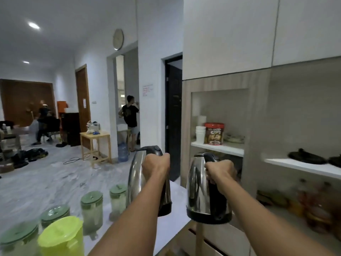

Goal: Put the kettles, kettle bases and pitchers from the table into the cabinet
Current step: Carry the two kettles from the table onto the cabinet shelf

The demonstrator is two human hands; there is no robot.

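Note:
My left hand (156, 166) grips the black handle of a steel kettle (135, 174), held in the air above the table's (175, 224) right end. My right hand (219, 171) grips the handle of a second steel kettle (197, 191), held up just past the table's edge, in front of the cabinet (258, 117). On the table at lower left stand several clear pitchers with green lids (92, 211) and one lime-green pitcher (61, 237). Two black kettle bases (307, 157) lie on the cabinet's white right shelf (302, 168).
The cabinet's left niche shelf (219, 147) holds stacked white cups (200, 133) and a red snack tub (214, 133). Bottles and jars (313, 206) crowd the counter at lower right. A dark doorway (173, 117) is left of the cabinet. People stand in the hall beyond.

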